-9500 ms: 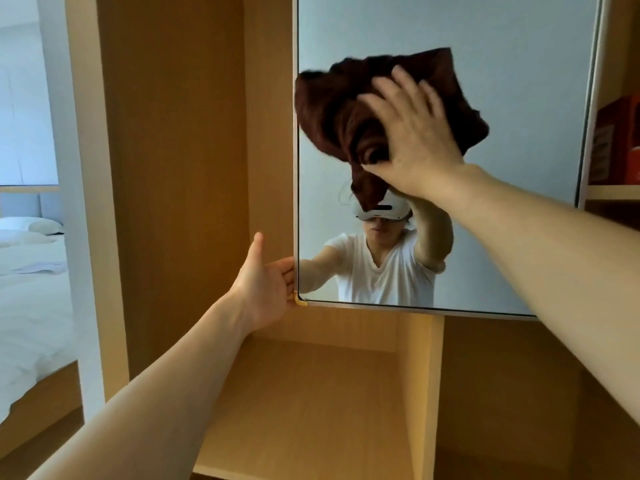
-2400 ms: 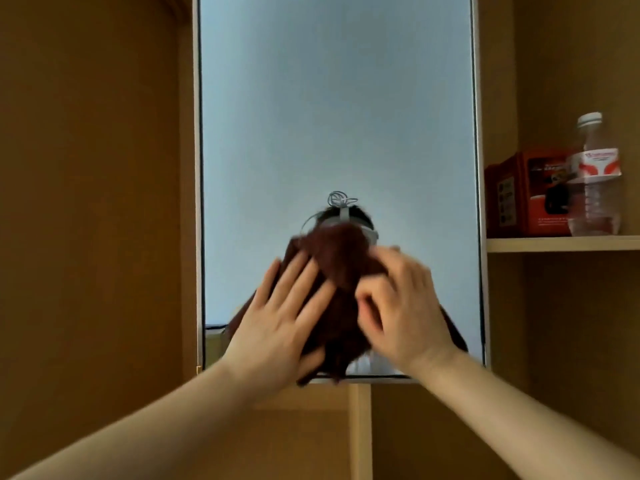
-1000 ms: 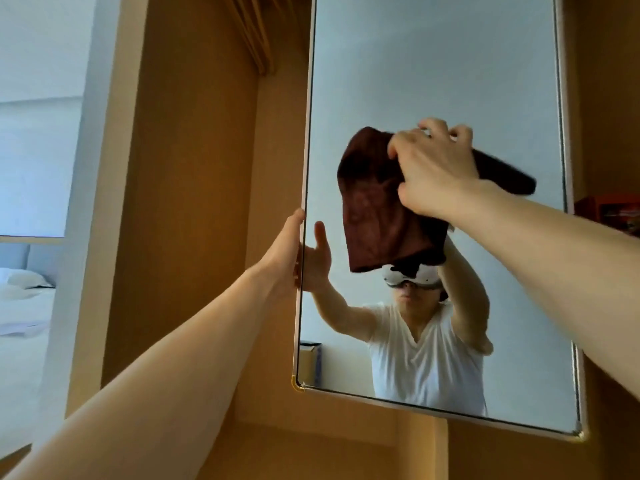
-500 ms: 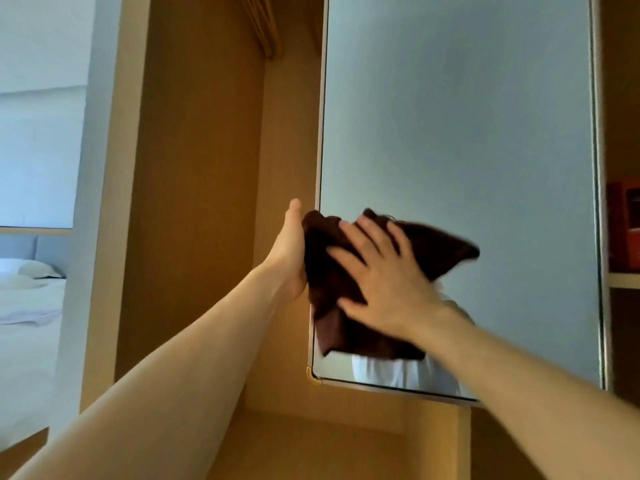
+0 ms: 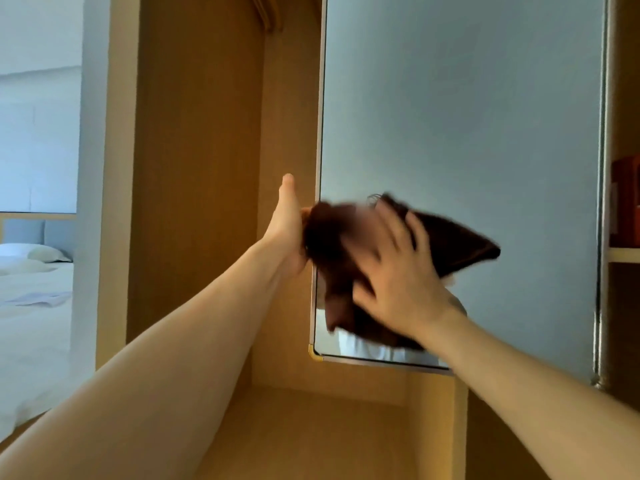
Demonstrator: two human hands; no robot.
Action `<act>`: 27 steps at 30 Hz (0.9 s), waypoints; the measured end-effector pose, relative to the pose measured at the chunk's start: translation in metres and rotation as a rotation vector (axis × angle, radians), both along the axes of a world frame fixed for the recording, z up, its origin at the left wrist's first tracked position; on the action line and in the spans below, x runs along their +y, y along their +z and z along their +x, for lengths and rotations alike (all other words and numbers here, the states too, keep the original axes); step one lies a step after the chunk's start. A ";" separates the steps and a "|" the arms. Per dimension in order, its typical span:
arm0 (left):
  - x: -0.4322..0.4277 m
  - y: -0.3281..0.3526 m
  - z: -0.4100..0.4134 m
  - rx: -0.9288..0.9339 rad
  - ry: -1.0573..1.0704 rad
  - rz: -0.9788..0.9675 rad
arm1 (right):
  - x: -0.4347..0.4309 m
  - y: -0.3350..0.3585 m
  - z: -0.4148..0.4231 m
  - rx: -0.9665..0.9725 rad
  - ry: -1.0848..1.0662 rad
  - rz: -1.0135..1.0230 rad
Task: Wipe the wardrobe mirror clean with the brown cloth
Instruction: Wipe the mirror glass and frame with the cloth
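My right hand (image 5: 398,289), fingers (image 5: 419,233) spread flat, presses the cloth (image 5: 457,244) on the mirror's (image 5: 467,116) lower left to scrub; my left hand (image 5: 287,233) steadies its edge, fingers hidden, grip unclear.

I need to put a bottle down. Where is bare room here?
The wooden shelf floor below the mirror, between the left side panel and the divider, is bare. The mirror's lower left is crowded: left hand, right hand and brown cloth.

Soft daylight from left, wardrobe (image 5: 194,168) int. dim; right hand (image 5: 394,282) & cloth (image 5: 457,240) motion-blurred.
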State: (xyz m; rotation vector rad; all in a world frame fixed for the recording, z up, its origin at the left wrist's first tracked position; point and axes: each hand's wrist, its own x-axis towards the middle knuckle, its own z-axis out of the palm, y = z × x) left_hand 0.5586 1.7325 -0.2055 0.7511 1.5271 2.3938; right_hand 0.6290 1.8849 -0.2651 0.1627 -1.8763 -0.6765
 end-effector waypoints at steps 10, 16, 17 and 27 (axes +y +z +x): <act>0.002 0.000 0.001 0.001 0.065 -0.028 | 0.015 0.087 0.012 -0.052 -0.078 0.054; 0.001 0.001 0.003 -0.048 0.138 0.025 | -0.037 0.127 -0.019 0.153 -0.150 -0.292; -0.002 0.001 0.003 -0.040 0.066 0.037 | -0.041 0.111 -0.024 0.165 -0.143 -0.275; -0.007 0.004 0.013 -0.066 0.041 -0.013 | 0.010 -0.052 0.013 -0.185 -0.036 0.234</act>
